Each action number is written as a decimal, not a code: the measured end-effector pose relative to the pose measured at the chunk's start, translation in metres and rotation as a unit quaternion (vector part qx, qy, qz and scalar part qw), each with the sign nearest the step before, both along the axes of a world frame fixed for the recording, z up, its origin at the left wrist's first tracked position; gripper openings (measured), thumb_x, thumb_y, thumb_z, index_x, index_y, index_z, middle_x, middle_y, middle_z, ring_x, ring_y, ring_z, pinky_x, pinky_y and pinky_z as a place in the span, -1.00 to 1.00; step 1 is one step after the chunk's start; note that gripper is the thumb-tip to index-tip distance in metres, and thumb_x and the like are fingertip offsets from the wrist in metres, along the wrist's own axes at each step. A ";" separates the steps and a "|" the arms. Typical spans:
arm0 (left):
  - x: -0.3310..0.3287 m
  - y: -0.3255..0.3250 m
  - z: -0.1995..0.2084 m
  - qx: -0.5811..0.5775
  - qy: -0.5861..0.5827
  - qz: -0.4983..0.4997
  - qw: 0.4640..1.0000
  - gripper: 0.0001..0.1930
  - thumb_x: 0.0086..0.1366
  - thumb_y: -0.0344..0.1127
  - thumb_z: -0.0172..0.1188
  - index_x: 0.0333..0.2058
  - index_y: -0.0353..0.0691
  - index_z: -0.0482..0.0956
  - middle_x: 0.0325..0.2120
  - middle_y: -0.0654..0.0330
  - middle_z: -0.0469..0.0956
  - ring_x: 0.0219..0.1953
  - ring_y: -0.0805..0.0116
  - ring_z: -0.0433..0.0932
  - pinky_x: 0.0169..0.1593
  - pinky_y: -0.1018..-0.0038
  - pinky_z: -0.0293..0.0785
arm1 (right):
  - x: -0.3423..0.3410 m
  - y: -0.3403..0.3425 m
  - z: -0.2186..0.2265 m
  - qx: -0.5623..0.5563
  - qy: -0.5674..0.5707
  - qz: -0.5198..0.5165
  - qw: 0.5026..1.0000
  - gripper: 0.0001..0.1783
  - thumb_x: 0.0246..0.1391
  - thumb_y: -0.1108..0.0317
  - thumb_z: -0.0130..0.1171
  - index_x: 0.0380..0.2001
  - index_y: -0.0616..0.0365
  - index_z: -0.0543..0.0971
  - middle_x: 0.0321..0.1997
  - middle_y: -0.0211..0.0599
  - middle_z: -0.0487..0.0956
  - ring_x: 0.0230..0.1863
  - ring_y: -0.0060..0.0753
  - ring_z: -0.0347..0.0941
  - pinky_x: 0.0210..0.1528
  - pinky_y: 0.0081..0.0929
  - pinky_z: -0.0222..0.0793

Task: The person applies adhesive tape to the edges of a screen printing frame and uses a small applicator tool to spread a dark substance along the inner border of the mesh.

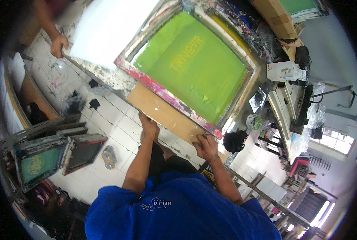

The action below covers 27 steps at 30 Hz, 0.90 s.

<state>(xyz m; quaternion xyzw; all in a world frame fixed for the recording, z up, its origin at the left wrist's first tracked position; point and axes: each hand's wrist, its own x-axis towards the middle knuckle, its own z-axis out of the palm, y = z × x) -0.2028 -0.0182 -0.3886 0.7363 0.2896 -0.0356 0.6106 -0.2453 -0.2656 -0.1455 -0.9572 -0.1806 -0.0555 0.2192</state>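
Observation:
A brown flat board (164,110) sticks out toward me from under a screen-printing frame (162,88). The frame has a worn pink and white rim around a bright green mesh (190,72) with yellowish lettering. My left hand (148,127) is closed on the board's near edge, its fingers partly hidden beneath. At the board's right end, close to the frame's near corner, my right hand (206,146) pinches the same edge between thumb and fingers.
At upper left another person's hand (59,45) rests on the table edge beside a bright white surface (110,28). Stained frames (38,164) stand at left, near a sandal (109,157) on the tiles. A black bundle (235,141) and white container (283,71) are at right.

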 end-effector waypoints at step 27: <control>0.173 0.090 0.315 -0.337 -0.047 -0.337 0.878 -0.09 0.26 -0.25 0.35 0.40 -0.34 -0.04 0.26 -0.15 0.28 0.16 0.09 0.49 -0.01 0.32 0.59 | 0.078 0.017 0.194 -0.005 -0.025 -0.156 0.987 -0.49 -0.23 0.43 0.40 -0.08 0.18 0.61 -0.22 -0.06 0.54 -0.17 0.09 0.47 -0.13 -0.10 0.39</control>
